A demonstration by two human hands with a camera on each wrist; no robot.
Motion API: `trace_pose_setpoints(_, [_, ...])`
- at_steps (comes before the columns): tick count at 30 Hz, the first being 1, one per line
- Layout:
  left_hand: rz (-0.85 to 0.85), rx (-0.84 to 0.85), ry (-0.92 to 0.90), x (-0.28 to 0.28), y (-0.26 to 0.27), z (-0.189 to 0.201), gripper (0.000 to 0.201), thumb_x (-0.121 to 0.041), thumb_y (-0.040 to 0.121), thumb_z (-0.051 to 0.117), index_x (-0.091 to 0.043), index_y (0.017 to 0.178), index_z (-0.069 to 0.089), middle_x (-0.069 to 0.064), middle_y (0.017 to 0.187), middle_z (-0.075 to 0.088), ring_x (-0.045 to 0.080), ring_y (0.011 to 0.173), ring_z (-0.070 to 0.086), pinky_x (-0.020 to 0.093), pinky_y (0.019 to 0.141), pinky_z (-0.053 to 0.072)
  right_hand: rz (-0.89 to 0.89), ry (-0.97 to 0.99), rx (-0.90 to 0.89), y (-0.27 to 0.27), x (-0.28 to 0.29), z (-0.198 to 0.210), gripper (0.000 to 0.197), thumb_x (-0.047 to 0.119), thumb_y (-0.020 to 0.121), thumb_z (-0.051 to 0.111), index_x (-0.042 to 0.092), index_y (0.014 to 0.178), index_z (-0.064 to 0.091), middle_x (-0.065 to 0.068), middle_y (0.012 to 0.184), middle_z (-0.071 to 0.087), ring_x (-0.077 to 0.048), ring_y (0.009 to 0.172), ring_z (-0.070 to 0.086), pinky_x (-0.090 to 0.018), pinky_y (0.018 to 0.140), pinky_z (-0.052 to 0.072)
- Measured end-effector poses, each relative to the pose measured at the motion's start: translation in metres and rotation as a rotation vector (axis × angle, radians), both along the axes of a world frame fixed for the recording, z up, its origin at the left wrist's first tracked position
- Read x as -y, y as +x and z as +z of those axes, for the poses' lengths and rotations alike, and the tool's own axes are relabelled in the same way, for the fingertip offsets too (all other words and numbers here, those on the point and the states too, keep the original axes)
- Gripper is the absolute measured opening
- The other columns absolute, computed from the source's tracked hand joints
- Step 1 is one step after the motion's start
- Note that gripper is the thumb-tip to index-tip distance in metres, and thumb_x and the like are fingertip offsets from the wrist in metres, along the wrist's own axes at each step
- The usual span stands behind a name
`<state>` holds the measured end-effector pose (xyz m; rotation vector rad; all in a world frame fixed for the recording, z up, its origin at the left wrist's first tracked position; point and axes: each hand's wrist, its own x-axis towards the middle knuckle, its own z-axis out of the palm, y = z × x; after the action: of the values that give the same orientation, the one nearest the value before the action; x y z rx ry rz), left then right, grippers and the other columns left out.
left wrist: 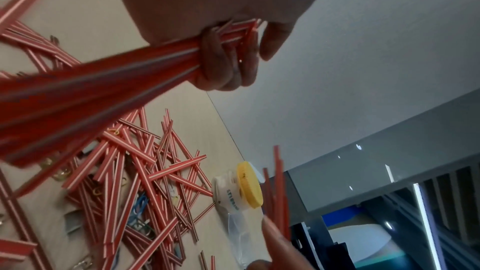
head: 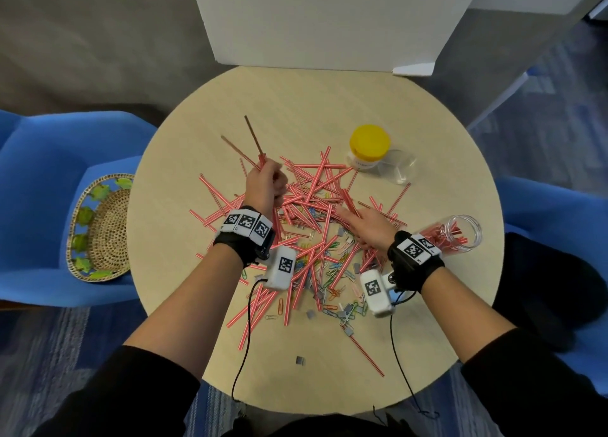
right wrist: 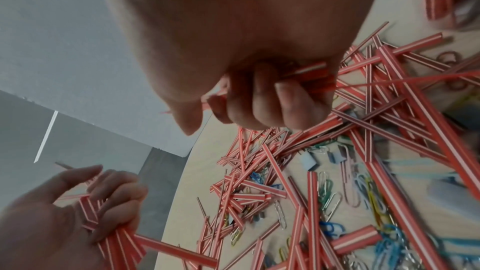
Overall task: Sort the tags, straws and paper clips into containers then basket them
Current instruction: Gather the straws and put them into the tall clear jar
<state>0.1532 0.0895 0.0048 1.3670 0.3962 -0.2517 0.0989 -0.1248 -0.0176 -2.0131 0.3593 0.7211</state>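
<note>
Red-and-white striped straws [head: 312, 189] lie heaped mid-table, mixed with coloured paper clips [head: 332, 268] and small grey tags [head: 299, 360]. My left hand [head: 274, 183] grips a bundle of straws [head: 253, 140] that sticks up and away from the fist; the left wrist view shows the fingers [left wrist: 228, 63] curled round that bundle [left wrist: 103, 93]. My right hand [head: 348, 212] is down in the heap. Seen from the right wrist, its fingers [right wrist: 272, 100] curl round a few straws [right wrist: 306, 71]. A clear jar [head: 455, 234] holding straws lies on its side at the right.
A yellow-lidded jar [head: 368, 150] and an empty clear container [head: 399, 166] stand behind the heap. A woven basket [head: 102, 226] sits on the blue chair [head: 39, 179] to the left. A white board [head: 329, 18] rises at the table's far edge.
</note>
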Motion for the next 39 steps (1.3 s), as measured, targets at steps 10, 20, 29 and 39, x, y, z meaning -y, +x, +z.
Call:
trace_pose_setpoints(10, [0.022,0.073,0.058,0.021,-0.004,0.032,0.049,-0.041,0.105,0.031,-0.016,0.064,0.040,0.004,0.053,0.047,0.018,0.046,0.048,0.027,0.045,0.047,0.142,0.228,-0.076,-0.036,-0.002,0.058,0.056,0.056,0.099,0.039,0.021,0.055,0.034,0.007,0.046,0.030,-0.014,0.040,0.025,-0.023,0.044,0.029])
trace_pose_setpoints(20, [-0.067,0.294,-0.060,0.093,-0.006,0.089,0.034,-0.030,0.107,0.032,-0.018,0.076,0.042,-0.010,0.047,0.030,0.006,0.037,0.021,0.015,0.037,0.019,-0.279,0.686,0.187,-0.062,0.081,0.129,0.053,0.059,0.093,0.043,0.024,0.058,0.026,0.008,0.046,0.022,-0.012,0.039,0.017,-0.020,0.041,0.022])
trace_pose_setpoints(29, [-0.235,0.450,-0.090,0.170,-0.031,0.142,0.047,-0.030,0.107,0.032,-0.021,0.061,0.030,-0.005,0.048,0.024,0.013,0.039,0.016,0.018,0.040,0.018,-0.788,0.739,0.341,-0.089,0.198,0.089,0.055,0.058,0.098,0.041,0.025,0.057,0.023,0.009,0.043,0.018,-0.007,0.034,0.013,-0.018,0.034,0.013])
trace_pose_setpoints(39, [-0.258,0.453,-0.156,0.251,-0.040,0.156,0.049,-0.033,0.106,0.029,-0.020,0.059,0.029,-0.006,0.047,0.025,0.013,0.039,0.018,0.019,0.042,0.019,-0.956,0.630,0.185,-0.104,0.235,0.020,0.052,0.054,0.098,0.045,0.025,0.059,0.027,0.008,0.046,0.018,-0.008,0.037,0.013,-0.024,0.040,0.009])
